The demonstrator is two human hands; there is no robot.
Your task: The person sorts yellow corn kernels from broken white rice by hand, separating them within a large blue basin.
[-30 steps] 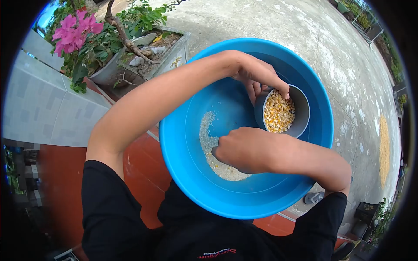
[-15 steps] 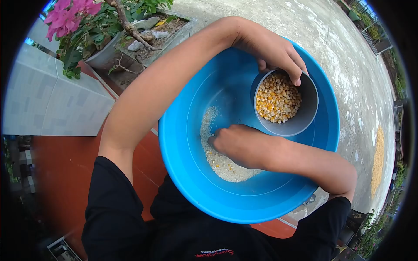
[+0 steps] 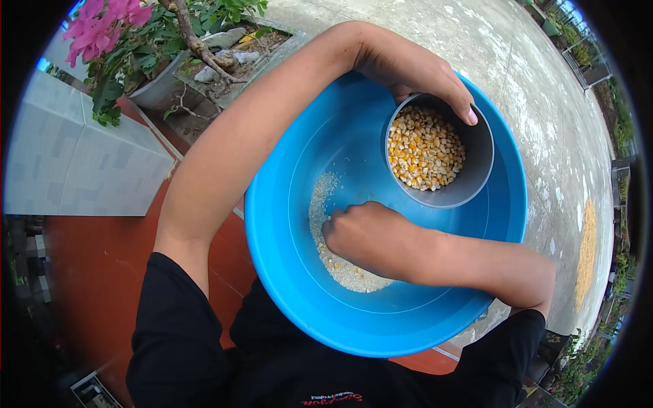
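Observation:
A large blue basin (image 3: pixel 275 275) is in front of my body. At its far right side, my left hand (image 3: pixel 428 73) grips the rim of a grey cup (image 3: pixel 480 160), with the thumb at the lip. The cup is tilted towards me and holds yellow and white corn kernels (image 3: pixel 425 149). My right hand (image 3: pixel 371 238) is a closed fist, low over pale, finely broken grain (image 3: pixel 357 277) at the basin's near left. A few yellow bits lie among this grain. The right fingertips are hidden under the fist, so what they hold does not show.
A planter (image 3: pixel 160 88) with pink flowers (image 3: pixel 105 30) and a bare branch stands at upper left, by a pale tiled block (image 3: pixel 81 149). Red tiles (image 3: pixel 115 272) lie below it. On the concrete (image 3: pixel 544 122) at right is a strip of yellow grain (image 3: pixel 585 255).
My left hand has shifted the cup slightly up and left over the basin. The right hand has moved a little left, and its fingers look more tightly curled.

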